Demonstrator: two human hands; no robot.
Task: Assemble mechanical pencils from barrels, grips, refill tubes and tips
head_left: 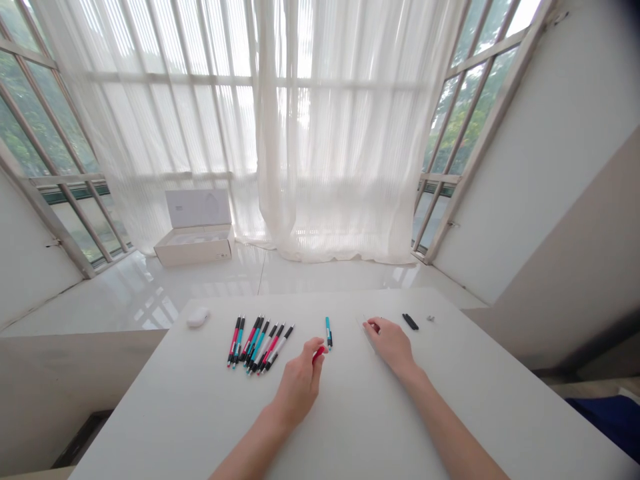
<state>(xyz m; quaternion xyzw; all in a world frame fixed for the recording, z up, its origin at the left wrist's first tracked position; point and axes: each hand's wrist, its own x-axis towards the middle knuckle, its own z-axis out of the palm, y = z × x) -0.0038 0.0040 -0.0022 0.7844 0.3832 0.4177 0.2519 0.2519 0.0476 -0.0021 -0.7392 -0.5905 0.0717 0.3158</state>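
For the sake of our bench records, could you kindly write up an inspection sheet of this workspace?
Surface: white tabletop.
Job's things: a row of red, teal and white pens; a teal pen lying apart; a black piece; small metal bits.
Clutter: a white mouse-shaped object near the far edge.
Grips: left hand pinches a red pen part; right hand lies palm down, nothing clearly held.
Cables: nothing seen.
Surroundings: open white box on a glossy floor; sheer curtain before windows.
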